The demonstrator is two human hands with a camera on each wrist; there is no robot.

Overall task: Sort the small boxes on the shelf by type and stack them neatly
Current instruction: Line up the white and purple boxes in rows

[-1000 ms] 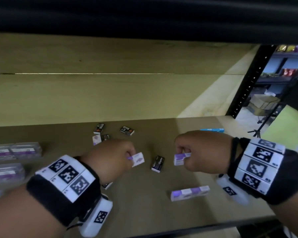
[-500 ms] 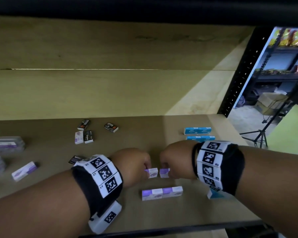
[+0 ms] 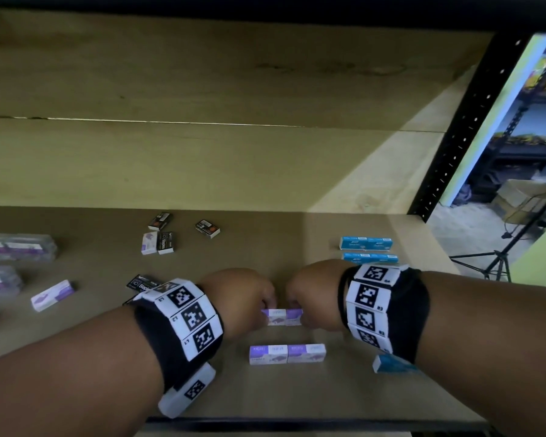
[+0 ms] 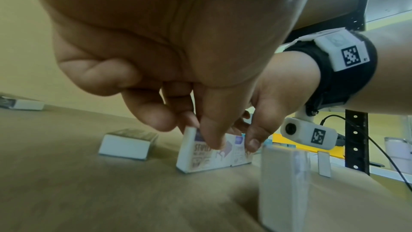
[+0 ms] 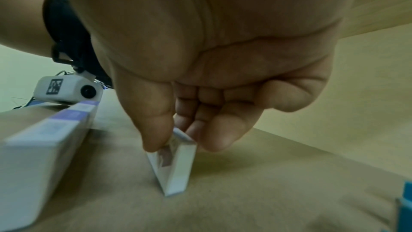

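Between both hands [image 3: 281, 299], purple boxes [image 3: 281, 316].

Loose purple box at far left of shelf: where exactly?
Head view: the loose purple box lies flat at the shelf's left side, in front of the clear-wrapped packs and left of the black staples box.

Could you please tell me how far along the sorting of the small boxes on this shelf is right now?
Roughly midway. Done: one pair of purple boxes and two blue rows stand lined up. In hand: left hand and right hand pinch two purple boxes together on the shelf. Left: scattered black boxes and a stray purple box.
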